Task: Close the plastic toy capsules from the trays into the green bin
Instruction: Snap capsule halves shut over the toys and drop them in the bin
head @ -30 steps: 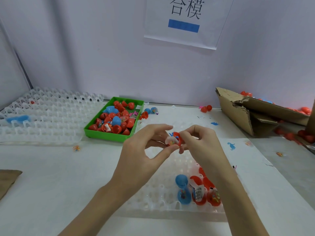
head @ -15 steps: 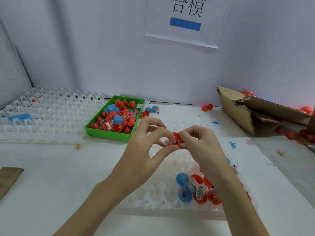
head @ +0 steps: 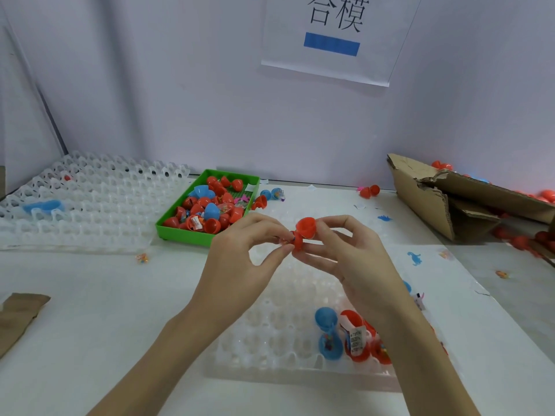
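Centre of the frame, both hands up over the clear dimpled tray; the left hand pinches one side of a red capsule, the right hand pinches the other, each grip narrow on smooth, glossy plastic; the cup-shaped halves look hinged and not yet snapped, held high for alignment, I'd judge; green bin, upper left of centre on the tabletop, holds closed ones.

Red capsule, green bin, blue capsule, translucent white tray.
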Available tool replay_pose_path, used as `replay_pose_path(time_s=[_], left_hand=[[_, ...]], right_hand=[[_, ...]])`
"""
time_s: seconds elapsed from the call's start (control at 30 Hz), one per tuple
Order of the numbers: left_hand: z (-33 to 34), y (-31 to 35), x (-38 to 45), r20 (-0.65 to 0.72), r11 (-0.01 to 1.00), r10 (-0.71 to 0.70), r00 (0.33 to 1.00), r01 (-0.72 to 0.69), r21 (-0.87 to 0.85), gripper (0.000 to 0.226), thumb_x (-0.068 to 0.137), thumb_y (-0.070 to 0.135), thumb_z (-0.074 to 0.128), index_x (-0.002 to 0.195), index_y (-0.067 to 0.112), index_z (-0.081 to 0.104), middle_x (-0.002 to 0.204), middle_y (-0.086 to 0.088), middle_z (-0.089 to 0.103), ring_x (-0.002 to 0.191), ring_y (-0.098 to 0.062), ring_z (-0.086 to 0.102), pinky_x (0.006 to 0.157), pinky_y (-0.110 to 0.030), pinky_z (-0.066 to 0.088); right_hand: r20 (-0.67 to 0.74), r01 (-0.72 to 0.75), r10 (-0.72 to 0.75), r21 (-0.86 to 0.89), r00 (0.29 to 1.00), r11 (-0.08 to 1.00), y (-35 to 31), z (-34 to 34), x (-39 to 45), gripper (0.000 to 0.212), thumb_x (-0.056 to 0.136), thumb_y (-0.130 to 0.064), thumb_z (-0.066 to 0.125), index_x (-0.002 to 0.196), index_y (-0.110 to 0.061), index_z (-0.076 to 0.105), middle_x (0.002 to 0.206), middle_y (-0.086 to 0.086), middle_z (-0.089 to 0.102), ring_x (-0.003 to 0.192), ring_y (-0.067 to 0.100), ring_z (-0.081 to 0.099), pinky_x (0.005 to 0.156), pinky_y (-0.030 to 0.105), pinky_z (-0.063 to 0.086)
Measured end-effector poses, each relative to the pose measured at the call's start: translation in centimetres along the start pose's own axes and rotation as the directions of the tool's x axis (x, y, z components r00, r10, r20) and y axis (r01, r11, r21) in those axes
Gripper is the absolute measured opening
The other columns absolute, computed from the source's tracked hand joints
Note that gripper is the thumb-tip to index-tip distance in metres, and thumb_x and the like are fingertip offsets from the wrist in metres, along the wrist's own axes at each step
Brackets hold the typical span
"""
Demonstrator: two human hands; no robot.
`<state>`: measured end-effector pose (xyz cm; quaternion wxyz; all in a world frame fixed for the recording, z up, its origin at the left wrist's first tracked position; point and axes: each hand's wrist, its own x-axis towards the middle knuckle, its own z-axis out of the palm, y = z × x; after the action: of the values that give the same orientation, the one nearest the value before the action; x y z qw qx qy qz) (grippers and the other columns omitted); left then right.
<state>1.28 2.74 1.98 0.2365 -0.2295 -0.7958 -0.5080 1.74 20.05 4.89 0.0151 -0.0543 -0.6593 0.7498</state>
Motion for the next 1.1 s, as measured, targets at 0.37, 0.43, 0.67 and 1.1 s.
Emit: replay_pose_path(time_s=[0.37,0.43,0.67,1.1], left_hand=[[0.1,0.1,0.0,0.017,0.994,-0.015,1.0,0.017,-0.105,0.02,0.094,0.006,0.072,0.113,0.012,0.077,0.11,0.005,0.071,0.108,-0.011,0.07,0.093,-0.019,0.056],[0.0,-0.1,0.1,-0.009,0.993,-0.04,0.999,0.039,-0.115,0.02,0.094,0.005,0.072,0.111,0.013,0.079,0.106,0.007,0.074,0.105,-0.012,0.071,0.091,-0.019,0.057],[-0.5,0.0,0.4,-0.021,0.844,-0.326,0.945,0.281,-0.457,0.04,0.08,0.01,0.088,0.115,0.018,0.072,0.098,0.002,0.079,0.095,-0.014,0.077,0.082,-0.019,0.059],[0.1,-0.5,0.3,0.425,0.133,-0.503,0.752,0.553,-0.822,0.017,0.094,0.0,0.066,0.11,0.004,0.068,0.117,-0.027,0.073,0.112,-0.042,0.072,0.086,-0.044,0.063]], right_hand=[[0.04,-0.048,0.041,0.183,0.998,0.982,0.5,0.4,-0.1,0.022,0.094,-0.013,0.069,0.116,-0.011,0.065,0.094,0.012,0.079,0.089,0.031,0.078,0.066,0.029,0.062],[0.069,-0.041,0.028,0.203,0.997,0.978,0.6,0.6,-0.2,0.023,0.094,-0.012,0.069,0.117,-0.009,0.064,0.096,0.015,0.079,0.091,0.033,0.078,0.069,0.03,0.063],[0.082,-0.019,-0.001,0.232,0.997,0.973,1.0,1.1,-0.3,0.022,0.097,-0.011,0.066,0.118,-0.004,0.062,0.097,0.017,0.078,0.093,0.032,0.077,0.071,0.028,0.063],[-0.077,0.426,-0.465,-0.291,0.882,0.856,2.8,2.1,0.0,0.019,0.095,-0.017,0.072,0.102,-0.028,0.058,0.098,-0.016,0.073,0.097,0.002,0.071,0.079,0.013,0.055]])
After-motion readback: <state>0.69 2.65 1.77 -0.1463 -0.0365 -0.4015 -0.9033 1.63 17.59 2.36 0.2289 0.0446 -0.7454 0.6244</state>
